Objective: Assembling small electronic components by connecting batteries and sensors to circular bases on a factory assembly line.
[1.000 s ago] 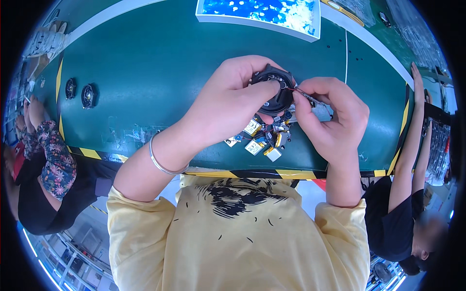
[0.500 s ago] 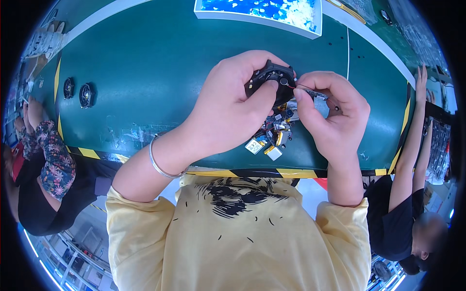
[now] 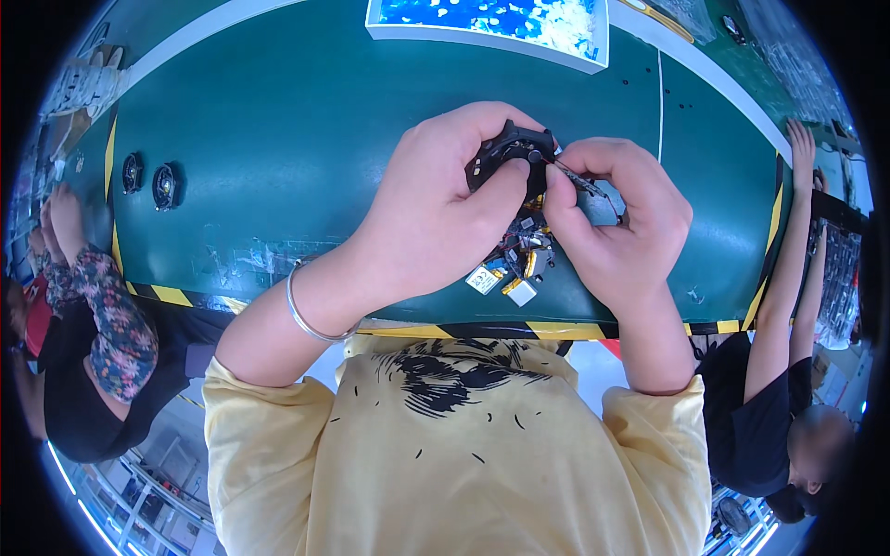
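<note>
Left hand (image 3: 450,195) grips one black casing (image 3: 510,145), right hand (image 3: 635,199) pinches one thin part (image 3: 584,184) (two more casings (image 3: 167,186) lie left).

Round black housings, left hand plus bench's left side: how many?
3: held housing in the left hand; outer housing and inner housing near the bench's left end.

right fingers (image 3: 598,154) pinched together

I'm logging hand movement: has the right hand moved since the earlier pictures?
Yes, slightly: the right hand has shifted left, farther from the white line on the green table.
</note>
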